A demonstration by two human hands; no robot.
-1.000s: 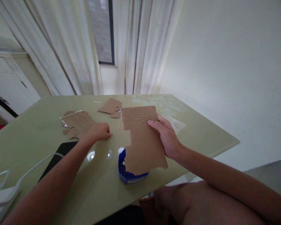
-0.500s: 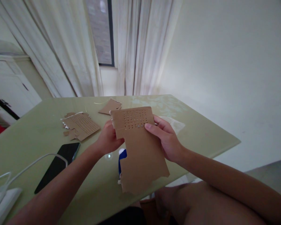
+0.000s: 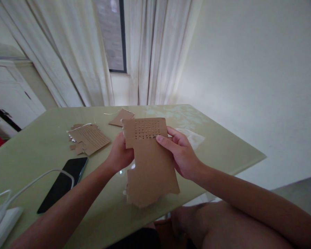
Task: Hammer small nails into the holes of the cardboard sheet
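While both hands held it above the table [image 3: 217, 152], the cardboard sheet [image 3: 151, 166] stood nearly upright. Left hand [image 3: 120, 154] was closed on its left edge; right hand [image 3: 182, 154] was clamped on the right edge, fingers laid across the front. A grid of punched holes [image 3: 146, 129] filled only the top strip; the lower part was unpunched, so the work seemed partly done. Cardboard scraps [image 3: 89, 138] and a phone [image 3: 63, 183] lay on the table to the left.

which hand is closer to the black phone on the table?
Left. The left hand grips the perforated cardboard sheet at its left edge, just right of the black phone. The right hand holds the sheet's far edge, further away.
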